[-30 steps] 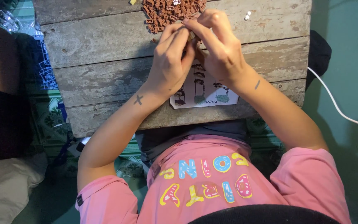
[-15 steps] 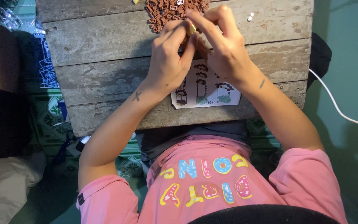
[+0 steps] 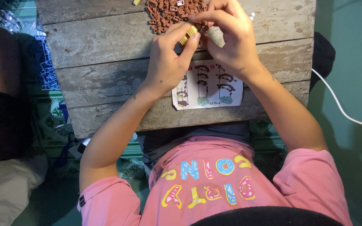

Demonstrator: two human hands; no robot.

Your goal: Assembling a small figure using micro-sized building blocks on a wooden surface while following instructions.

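Yellow, ridged small brick piece (image 3: 189,34) sits pinched between left hand (image 3: 168,62) and right hand (image 3: 229,39) fingertips.

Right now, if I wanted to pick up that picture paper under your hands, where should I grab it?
Probably by the near edge of the instruction sheet, coming from the body side. It lies flat on the wooden table, and the left hand and right hand hover over its far end, pinching a small yellow piece, so the near edge is free.
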